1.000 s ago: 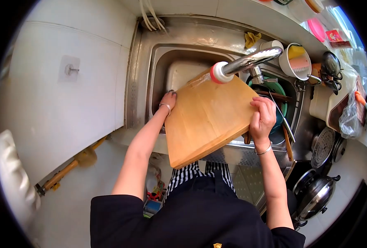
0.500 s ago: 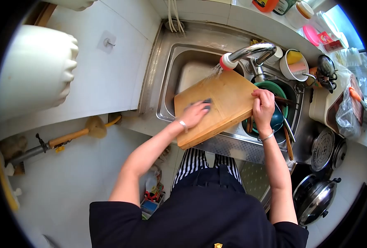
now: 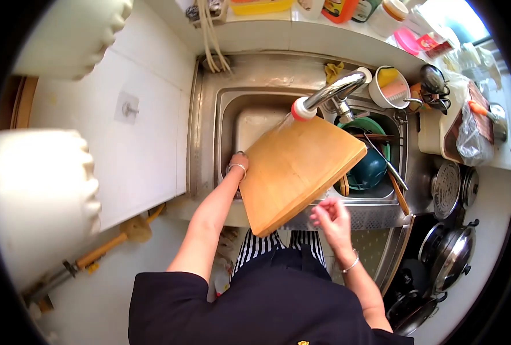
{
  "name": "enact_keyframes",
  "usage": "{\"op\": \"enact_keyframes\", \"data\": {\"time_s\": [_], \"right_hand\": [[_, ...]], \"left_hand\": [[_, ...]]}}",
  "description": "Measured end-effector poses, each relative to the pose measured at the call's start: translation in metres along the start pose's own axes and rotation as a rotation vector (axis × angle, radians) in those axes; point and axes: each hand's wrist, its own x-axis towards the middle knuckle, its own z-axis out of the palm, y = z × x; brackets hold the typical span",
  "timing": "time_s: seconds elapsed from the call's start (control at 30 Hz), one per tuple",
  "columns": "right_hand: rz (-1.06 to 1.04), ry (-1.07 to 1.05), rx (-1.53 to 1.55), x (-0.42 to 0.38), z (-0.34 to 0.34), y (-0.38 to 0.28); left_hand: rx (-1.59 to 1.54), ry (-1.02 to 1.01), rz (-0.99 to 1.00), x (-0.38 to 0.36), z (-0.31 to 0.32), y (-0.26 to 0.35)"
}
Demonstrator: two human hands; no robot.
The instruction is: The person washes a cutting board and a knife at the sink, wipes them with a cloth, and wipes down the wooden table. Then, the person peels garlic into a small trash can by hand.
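A wooden cutting board is tilted over the steel sink, with water from the tap running onto its upper edge. My left hand grips the board's left edge, mostly hidden behind it. My right hand hangs just below the board's lower right edge, fingers loosely apart, holding nothing and not touching the board.
The right basin holds a green bowl, chopsticks and utensils. A white pot with sponges, bottles and bags crowd the counter at the right. Pot lids and a steel pot sit lower right. A white tiled wall lies left.
My left hand left the board's face and took its left edge. My right hand let go of the right edge and dropped below the board. The board tilted steeper.
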Motion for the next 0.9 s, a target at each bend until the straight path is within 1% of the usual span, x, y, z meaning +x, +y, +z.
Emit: {"op": "enact_keyframes", "data": {"time_s": [0.07,0.1,0.13,0.2,0.27,0.3,0.33,0.4,0.43,0.47,0.53,0.57,0.63,0.67,0.73,0.77,0.83,0.87,0.9], "right_hand": [[0.019,0.053,0.120,0.009,0.020,0.015],[0.015,0.086,0.239,0.018,0.030,0.014],[0.009,0.109,0.254,0.031,0.036,0.013],[-0.082,0.134,0.492,0.057,0.042,0.008],[-0.118,0.171,0.514,0.068,0.045,0.001],[-0.152,0.185,0.531,0.065,0.046,0.002],[-0.158,0.196,0.538,0.060,0.046,0.008],[-0.159,0.279,0.580,0.058,0.042,0.016],[-0.167,0.322,0.608,0.049,0.045,0.012],[-0.162,0.325,0.613,0.038,0.042,0.011],[-0.134,0.278,0.615,0.022,0.026,0.011],[-0.135,0.283,0.627,0.016,0.017,0.013],[-0.123,0.296,0.628,0.003,-0.003,0.023],[-0.123,0.294,0.642,-0.003,-0.011,0.030],[-0.114,0.297,0.660,-0.014,-0.027,0.048],[-0.106,0.298,0.730,-0.020,-0.034,0.055],[-0.096,0.293,0.821,-0.028,-0.048,0.072],[-0.093,0.290,0.822,-0.031,-0.057,0.081],[-0.093,0.257,0.852,-0.036,-0.065,0.087]], "left_hand": [[-0.027,-0.040,0.271,-0.002,-0.004,0.030],[-0.162,-0.118,0.326,0.004,0.001,0.052],[-0.300,-0.202,0.372,0.012,0.010,0.078],[-0.255,-0.168,0.644,0.028,0.032,0.128],[-0.242,-0.178,0.645,0.007,0.028,0.163],[-0.231,-0.166,0.636,-0.003,0.027,0.168],[-0.225,-0.175,0.646,-0.006,0.027,0.161],[-0.285,-0.175,0.769,-0.008,0.015,0.149],[-0.327,-0.244,0.706,-0.020,0.001,0.146],[-0.322,-0.249,0.703,-0.027,-0.009,0.139],[-0.188,-0.116,0.608,-0.027,-0.024,0.125],[-0.191,-0.115,0.616,-0.019,-0.026,0.115],[-0.294,-0.007,0.622,0.007,-0.017,0.080],[-0.310,-0.013,0.584,0.001,-0.024,0.074],[-0.363,-0.098,0.522,-0.009,-0.033,0.063],[-0.366,-0.092,0.522,-0.017,-0.035,0.059],[-0.374,-0.250,0.486,-0.040,-0.047,0.061],[-0.372,-0.247,0.483,-0.051,-0.052,0.064],[-0.364,-0.303,0.461,-0.060,-0.058,0.070]]}}
